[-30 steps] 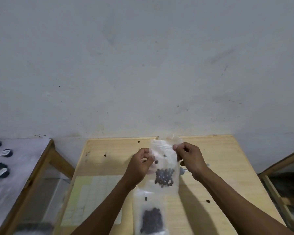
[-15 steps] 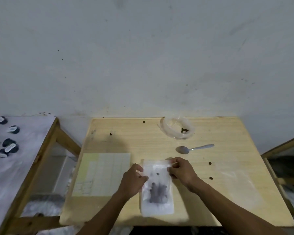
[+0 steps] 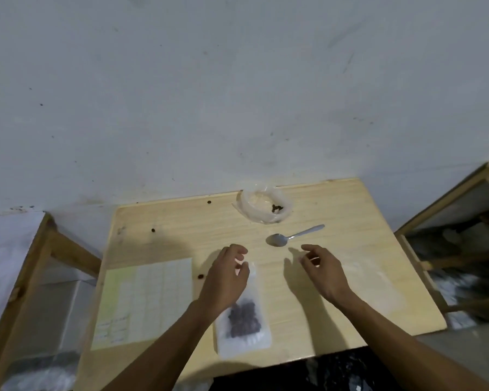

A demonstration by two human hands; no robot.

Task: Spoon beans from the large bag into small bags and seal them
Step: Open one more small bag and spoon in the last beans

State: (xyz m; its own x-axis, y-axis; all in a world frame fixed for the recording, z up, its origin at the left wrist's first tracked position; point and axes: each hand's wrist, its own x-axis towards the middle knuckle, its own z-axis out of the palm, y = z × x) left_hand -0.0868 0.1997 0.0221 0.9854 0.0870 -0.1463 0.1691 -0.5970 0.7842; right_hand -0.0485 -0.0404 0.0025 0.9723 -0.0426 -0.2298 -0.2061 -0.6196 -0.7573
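Fingers: those of the left hand (image 3: 226, 277) hang loosely curled above the top edge of the small bag (image 3: 243, 323), holding nothing; whether any fingertip touches the plastic cannot be told. Those of the right hand (image 3: 323, 270) are loosely spread and hold nothing, hovering to the right of the small bag, apart from it.

Small bag: clear plastic, flat on the wooden table (image 3: 336, 314), a dark clump of beans (image 3: 244, 320) in its lower half. Its strip end is partly hidden under the left hand, so the closure cannot be judged.

Spoon (image 3: 291, 236): beyond the small bag and to its right, bowl nearest the hands, apparently bare.

Large bag (image 3: 263, 206): further beyond the small bag, near the wall (image 3: 237, 94), mouth rolled open, only a few beans left inside.

Loose beans: one (image 3: 200, 276) just left of the small bag, others further off towards the wall.

Paper sheet (image 3: 147, 300): left of the small bag.

Step in hand, by judgement: leaving the filled bag and turning to the next portion. Handling notes: check the strip along its whole width before moving on; lift the spoon by its handle; steady the large bag's soft rim with the free hand, since so few beans will slide away from the bowl.
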